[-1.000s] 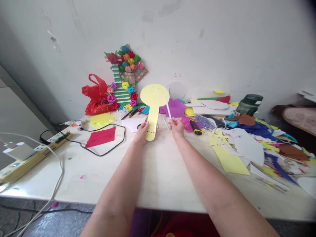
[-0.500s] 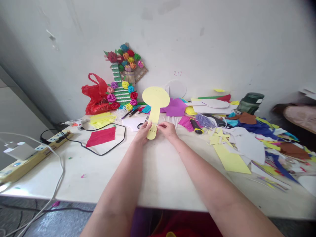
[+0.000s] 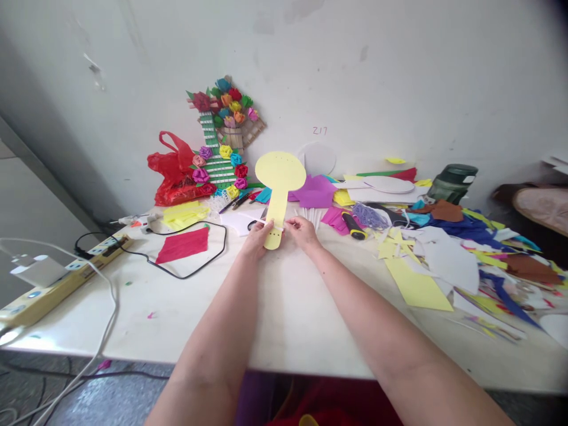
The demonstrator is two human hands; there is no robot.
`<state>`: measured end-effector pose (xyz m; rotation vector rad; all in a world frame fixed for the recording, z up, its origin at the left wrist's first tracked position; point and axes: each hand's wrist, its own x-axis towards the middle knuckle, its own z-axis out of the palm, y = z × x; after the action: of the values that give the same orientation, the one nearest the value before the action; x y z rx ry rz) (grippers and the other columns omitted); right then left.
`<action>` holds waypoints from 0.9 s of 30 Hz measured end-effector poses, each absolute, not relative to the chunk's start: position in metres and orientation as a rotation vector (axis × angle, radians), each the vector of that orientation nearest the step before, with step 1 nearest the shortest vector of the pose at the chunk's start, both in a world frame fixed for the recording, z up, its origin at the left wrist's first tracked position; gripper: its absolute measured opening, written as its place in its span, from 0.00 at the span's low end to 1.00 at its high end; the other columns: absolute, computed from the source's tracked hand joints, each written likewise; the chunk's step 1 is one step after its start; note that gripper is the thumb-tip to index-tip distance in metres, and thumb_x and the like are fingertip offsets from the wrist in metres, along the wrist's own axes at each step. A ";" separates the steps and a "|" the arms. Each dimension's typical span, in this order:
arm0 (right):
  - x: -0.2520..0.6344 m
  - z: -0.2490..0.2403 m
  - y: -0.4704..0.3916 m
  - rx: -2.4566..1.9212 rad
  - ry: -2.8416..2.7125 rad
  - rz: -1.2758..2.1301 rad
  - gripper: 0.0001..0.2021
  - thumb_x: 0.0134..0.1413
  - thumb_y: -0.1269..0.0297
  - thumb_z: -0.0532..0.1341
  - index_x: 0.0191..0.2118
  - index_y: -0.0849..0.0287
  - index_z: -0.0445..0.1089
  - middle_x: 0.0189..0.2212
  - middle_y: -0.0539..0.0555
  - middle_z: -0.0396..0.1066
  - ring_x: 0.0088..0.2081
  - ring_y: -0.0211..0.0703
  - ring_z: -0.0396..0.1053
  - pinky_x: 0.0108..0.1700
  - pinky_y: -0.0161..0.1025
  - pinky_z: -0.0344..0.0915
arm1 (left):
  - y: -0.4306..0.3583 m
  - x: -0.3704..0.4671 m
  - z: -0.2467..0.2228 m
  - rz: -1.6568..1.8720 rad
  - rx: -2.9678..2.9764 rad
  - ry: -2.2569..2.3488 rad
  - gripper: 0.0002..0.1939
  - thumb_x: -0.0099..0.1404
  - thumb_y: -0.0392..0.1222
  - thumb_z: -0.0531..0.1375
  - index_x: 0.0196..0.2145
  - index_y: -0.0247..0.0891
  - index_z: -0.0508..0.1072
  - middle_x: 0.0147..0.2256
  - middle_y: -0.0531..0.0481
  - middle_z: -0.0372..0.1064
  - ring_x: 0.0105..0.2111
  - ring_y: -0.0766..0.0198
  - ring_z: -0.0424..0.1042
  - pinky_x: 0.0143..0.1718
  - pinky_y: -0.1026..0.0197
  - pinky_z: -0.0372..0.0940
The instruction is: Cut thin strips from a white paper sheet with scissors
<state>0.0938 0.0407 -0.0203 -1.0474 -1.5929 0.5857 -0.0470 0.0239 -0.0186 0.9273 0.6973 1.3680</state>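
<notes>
My left hand is closed on the lower left edge of a pale yellow paper cutout. The cutout has a wide oval top, a narrow neck and a rounded foot with a row of small dark holes. A thin white strip lies across the neck, slanting up to the left past the edge. My right hand pinches at the strip's right end, just beside the cutout. Behind my left fingers, a black scissors handle partly shows on white paper.
To the left lie a red crepe piece, a black cable and a power strip. Paper flowers and a red bag stand by the wall. Rightward are a utility knife, paper scraps and a dark green bottle.
A white strip now shows across the cutout's neck, where only a small bit showed near my right fingertips before. The cutout has tilted slightly; both hands stay nearly in place.
</notes>
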 end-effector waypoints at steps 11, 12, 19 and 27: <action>0.093 -0.013 0.026 -1.116 -1.365 1.131 0.16 0.38 0.53 0.59 0.31 0.61 0.69 0.26 0.51 0.69 0.23 0.34 0.61 0.19 0.28 0.56 | 0.024 -0.047 -0.018 1.405 0.878 0.685 0.23 0.50 0.43 0.64 0.43 0.37 0.64 0.33 0.46 0.71 0.32 0.60 0.72 0.34 0.57 0.68; 0.092 -0.013 0.026 -1.101 -1.362 1.145 0.16 0.38 0.53 0.60 0.30 0.61 0.69 0.27 0.51 0.69 0.23 0.33 0.60 0.19 0.28 0.56 | 0.023 -0.046 -0.017 1.397 0.883 0.683 0.23 0.51 0.43 0.64 0.44 0.38 0.64 0.33 0.46 0.71 0.32 0.60 0.72 0.34 0.57 0.68; 0.090 -0.017 0.031 -1.083 -1.309 1.082 0.13 0.37 0.55 0.61 0.21 0.62 0.67 0.18 0.48 0.66 0.17 0.30 0.54 0.16 0.29 0.52 | 0.021 -0.042 -0.013 1.366 0.903 0.675 0.24 0.52 0.43 0.63 0.46 0.39 0.64 0.32 0.46 0.71 0.31 0.60 0.72 0.32 0.57 0.68; 0.092 -0.018 0.033 -1.043 -1.272 1.107 0.14 0.39 0.54 0.59 0.22 0.62 0.68 0.21 0.50 0.68 0.19 0.32 0.58 0.17 0.28 0.54 | 0.022 -0.042 -0.014 1.353 0.949 0.658 0.24 0.52 0.44 0.63 0.46 0.37 0.64 0.30 0.45 0.71 0.30 0.59 0.72 0.31 0.58 0.68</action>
<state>0.0923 0.0326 -0.0184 -1.0430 -1.2720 1.1071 -0.0422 0.0218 -0.0142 0.9486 0.6585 1.3532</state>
